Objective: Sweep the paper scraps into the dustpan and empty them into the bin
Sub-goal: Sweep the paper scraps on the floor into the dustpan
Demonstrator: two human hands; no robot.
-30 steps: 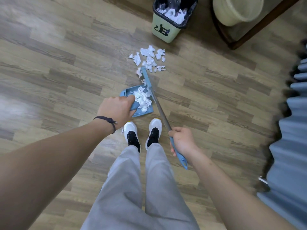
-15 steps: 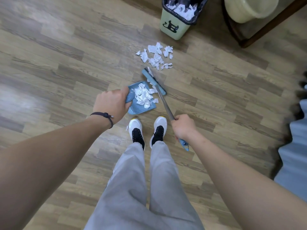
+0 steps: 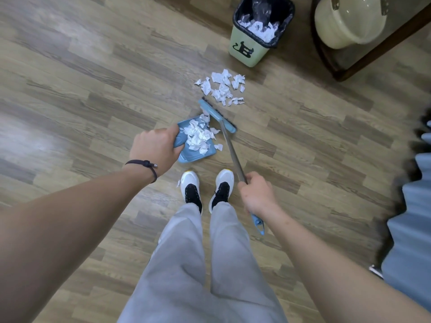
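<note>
Since half a second ago, little has been shifted: the broom head (image 3: 218, 115) is still set at the mouth of the blue dustpan (image 3: 198, 150), which is heaped with paper scraps (image 3: 197, 136). The dustpan's handle is gripped in the closed left hand (image 3: 155, 149), and the broom's shaft in the closed right hand (image 3: 256, 194). A loose pile of scraps (image 3: 222, 88) is left on the wooden floor (image 3: 81, 89) between the broom and the green bin (image 3: 251, 48).

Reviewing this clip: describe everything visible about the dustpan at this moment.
The dustpan is small, light blue, seemingly plastic, with a short handle and comb-like teeth along its near edge. It sits on the wood-look floor just ahead of the white shoes. The left hand grips its handle. A heap of white paper scraps fills it, and the broom head rests at its far edge.
</note>
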